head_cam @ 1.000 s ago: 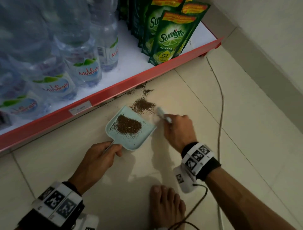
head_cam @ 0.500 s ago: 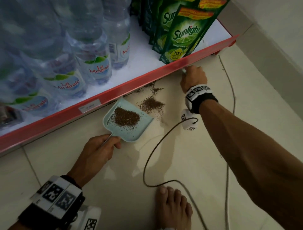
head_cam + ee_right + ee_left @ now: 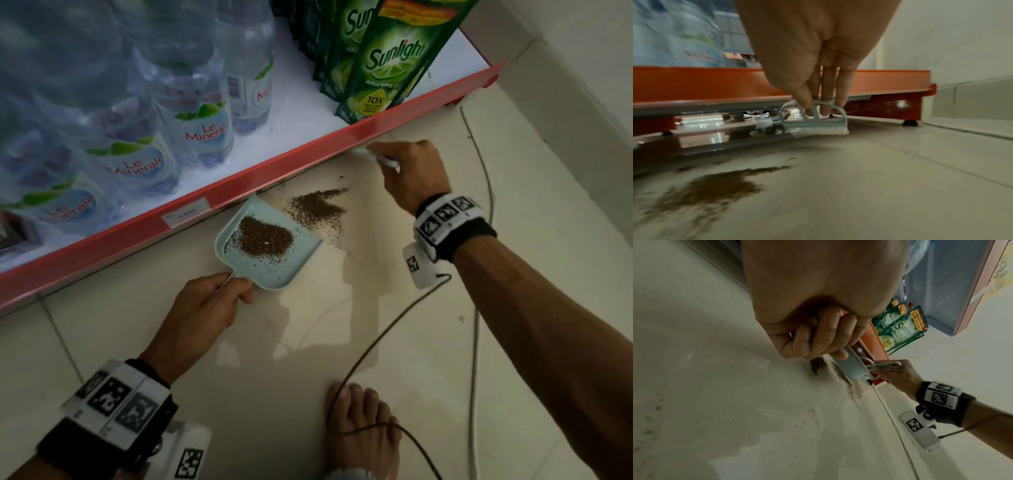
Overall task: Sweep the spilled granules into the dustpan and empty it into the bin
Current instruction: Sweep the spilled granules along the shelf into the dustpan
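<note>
A pale blue dustpan lies flat on the tiled floor beside the red shelf edge, with a heap of brown granules in it. My left hand grips its handle from below. More granules lie on the floor just right of the pan's mouth, with a thin trail under the shelf edge. My right hand pinches a small grey brush with white bristles, which touch the floor at the shelf base, beyond the pile. In the left wrist view my fingers curl round the dustpan.
A low red shelf carries water bottles and green Sunlight pouches. A wall closes the right side. Cables run over the floor, one across my bare foot. No bin is in view.
My right hand moved the brush from the pan's mouth up to the shelf edge and, in the last half second, stayed there. The dustpan and left hand kept still.
</note>
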